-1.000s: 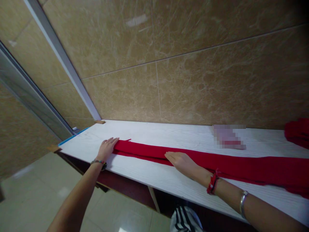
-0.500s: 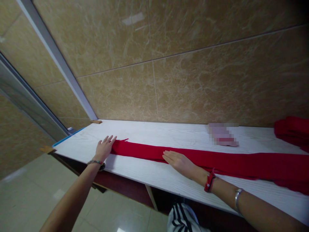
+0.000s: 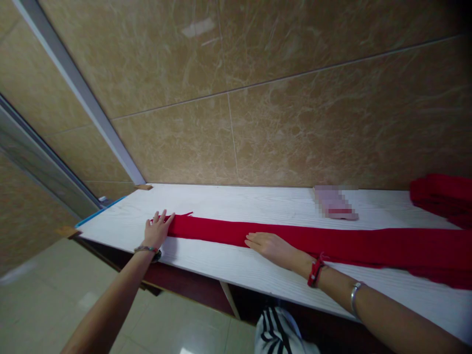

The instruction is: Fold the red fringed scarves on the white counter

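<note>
A long strip of red cloth [image 3: 214, 231] lies flat and folded along the white table, widening toward the right. My left hand [image 3: 157, 232] rests on the strip's left end with its fingers spread. A small loose thread or tie sticks out at the back of that end. Farther right, my right hand [image 3: 271, 247] lies flat on the cloth's front edge, fingers stretched out and close together. Neither hand grips anything that I can see.
The white tabletop [image 3: 206, 201] runs along a tiled wall [image 3: 295, 123]. At the back stands a blurred pinkish item [image 3: 334, 202]. A bundle of red cloth [image 3: 438, 194] lies at the back right. Below the front edge shows a striped black-and-white fabric [image 3: 276, 332].
My left hand has shifted slightly on the cloth's left end, its fingers more spread. My right hand stays on the front edge. The view has moved a little.
</note>
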Demonstrator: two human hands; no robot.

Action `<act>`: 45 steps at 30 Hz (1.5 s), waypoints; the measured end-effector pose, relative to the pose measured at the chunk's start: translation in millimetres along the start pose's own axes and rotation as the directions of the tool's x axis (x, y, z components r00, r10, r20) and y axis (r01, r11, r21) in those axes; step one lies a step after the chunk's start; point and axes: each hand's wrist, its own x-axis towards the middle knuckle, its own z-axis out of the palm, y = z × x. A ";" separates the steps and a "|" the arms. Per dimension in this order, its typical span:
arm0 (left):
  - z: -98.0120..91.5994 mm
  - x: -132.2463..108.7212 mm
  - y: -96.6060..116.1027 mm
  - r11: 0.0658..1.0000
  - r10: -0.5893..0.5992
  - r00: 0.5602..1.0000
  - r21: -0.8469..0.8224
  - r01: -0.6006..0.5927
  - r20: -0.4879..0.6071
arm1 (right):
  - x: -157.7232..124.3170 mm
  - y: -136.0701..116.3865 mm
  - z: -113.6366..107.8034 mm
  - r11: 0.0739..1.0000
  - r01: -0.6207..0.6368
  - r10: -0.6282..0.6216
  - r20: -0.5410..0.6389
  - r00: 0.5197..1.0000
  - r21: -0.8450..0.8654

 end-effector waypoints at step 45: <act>-91.2 -32.5 259.1 0.568 0.727 0.666 -0.401 -0.719 -0.165 | -140.2 20.9 -59.2 0.880 -0.442 0.393 0.259 0.882 0.171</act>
